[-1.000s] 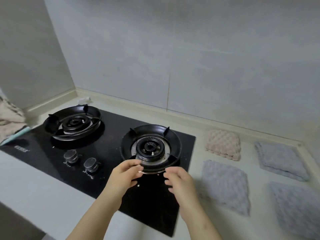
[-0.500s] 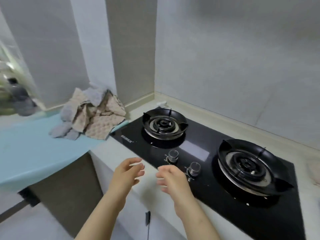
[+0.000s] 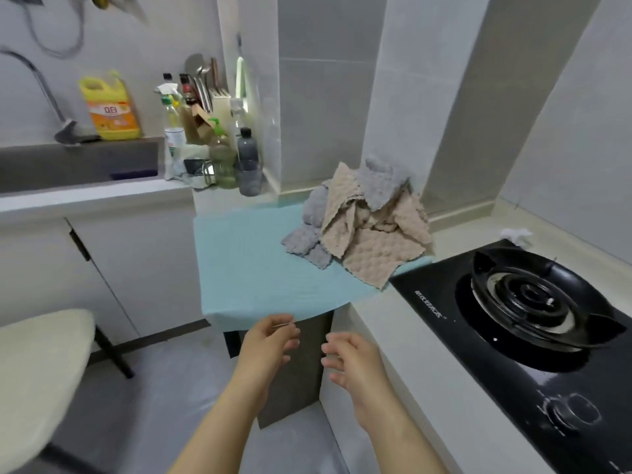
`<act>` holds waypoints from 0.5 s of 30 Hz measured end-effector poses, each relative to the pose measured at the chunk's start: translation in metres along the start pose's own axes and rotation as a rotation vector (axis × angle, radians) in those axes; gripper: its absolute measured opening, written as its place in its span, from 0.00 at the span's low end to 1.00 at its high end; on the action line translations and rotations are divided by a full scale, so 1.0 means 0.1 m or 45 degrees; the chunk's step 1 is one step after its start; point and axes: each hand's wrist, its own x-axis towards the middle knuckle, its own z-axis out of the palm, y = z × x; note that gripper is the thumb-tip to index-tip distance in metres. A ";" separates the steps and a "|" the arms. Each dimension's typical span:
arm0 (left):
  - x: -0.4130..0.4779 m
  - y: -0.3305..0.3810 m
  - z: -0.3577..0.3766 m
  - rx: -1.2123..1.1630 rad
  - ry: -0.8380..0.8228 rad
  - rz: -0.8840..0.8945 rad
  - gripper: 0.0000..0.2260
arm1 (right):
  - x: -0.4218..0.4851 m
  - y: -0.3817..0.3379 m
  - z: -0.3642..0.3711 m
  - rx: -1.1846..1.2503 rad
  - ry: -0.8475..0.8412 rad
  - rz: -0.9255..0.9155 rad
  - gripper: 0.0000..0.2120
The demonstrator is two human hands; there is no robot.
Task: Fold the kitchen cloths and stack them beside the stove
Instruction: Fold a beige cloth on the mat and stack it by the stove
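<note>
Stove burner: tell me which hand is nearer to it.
Right. The right hand hangs left of the stove burner, off the counter's front edge; the left hand is farther left, at the blue-covered table's front edge.

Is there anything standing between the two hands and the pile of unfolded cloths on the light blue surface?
Nothing visible does. The left hand and right hand hover empty before the near edge of the light blue cover; only bare cover lies between them and the pile of cloths at its far right corner, beside the stove.
</note>
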 end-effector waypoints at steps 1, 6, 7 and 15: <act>0.11 0.03 -0.02 0.007 0.018 0.001 0.06 | 0.12 -0.04 0.06 0.003 -0.005 0.007 0.05; 0.77 0.32 0.01 0.035 0.085 0.032 0.06 | 0.83 -0.39 0.22 0.035 -0.008 -0.026 0.05; 0.90 0.40 0.03 0.057 0.082 0.037 0.06 | 0.99 -0.48 0.22 0.036 0.004 -0.037 0.05; 1.86 0.82 0.22 0.095 0.039 0.013 0.06 | 2.11 -0.96 0.20 -0.088 0.246 -0.229 0.10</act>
